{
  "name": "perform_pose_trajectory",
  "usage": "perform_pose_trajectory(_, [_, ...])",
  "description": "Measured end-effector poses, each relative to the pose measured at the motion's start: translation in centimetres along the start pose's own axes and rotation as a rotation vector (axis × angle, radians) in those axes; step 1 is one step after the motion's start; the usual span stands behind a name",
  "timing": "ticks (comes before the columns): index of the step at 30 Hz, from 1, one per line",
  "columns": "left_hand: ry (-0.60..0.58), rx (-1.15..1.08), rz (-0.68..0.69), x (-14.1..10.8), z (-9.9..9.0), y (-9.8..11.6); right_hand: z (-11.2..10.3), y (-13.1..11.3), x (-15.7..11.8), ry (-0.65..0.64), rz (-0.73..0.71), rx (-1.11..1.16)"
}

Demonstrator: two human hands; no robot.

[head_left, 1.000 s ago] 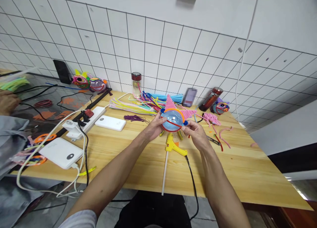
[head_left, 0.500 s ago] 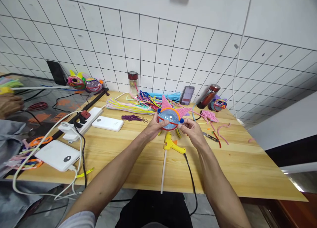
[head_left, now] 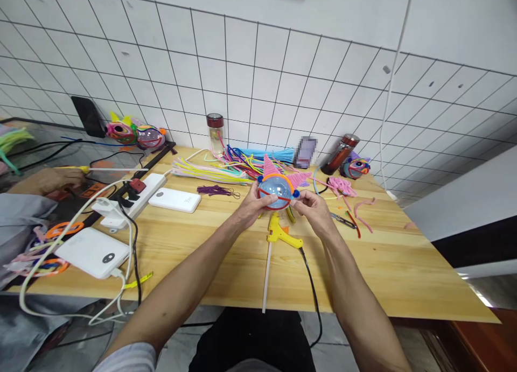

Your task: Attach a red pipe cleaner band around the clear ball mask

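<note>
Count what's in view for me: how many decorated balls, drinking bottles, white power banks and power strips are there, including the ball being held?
Decorated balls: 4
Drinking bottles: 2
White power banks: 2
Power strip: 1
Total: 9

Left fingers [head_left: 265,202] and right fingers [head_left: 299,206] holding clear ball [head_left: 277,186], glue gun [head_left: 285,236] on table [head_left: 388,275]
</note>
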State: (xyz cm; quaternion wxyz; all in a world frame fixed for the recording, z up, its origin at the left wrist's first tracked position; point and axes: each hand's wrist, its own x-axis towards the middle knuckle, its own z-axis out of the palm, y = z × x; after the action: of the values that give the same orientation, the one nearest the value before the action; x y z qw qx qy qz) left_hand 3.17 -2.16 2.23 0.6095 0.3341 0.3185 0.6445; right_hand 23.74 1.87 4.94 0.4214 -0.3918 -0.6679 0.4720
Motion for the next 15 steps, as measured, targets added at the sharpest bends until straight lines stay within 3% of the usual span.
perform_pose_trajectory(6, [0.051, -0.013, -0.021, 0.01, 0.42, -0.27, 0.38, -0.05, -0.01, 0.000, 0.024, -0.010])
perform_pose_trajectory(15, [0.037, -0.038, -0.051, 0.08, 0.19, -0.46, 0.49, -0.36, -0.20, 0.021, 0.063, -0.019])
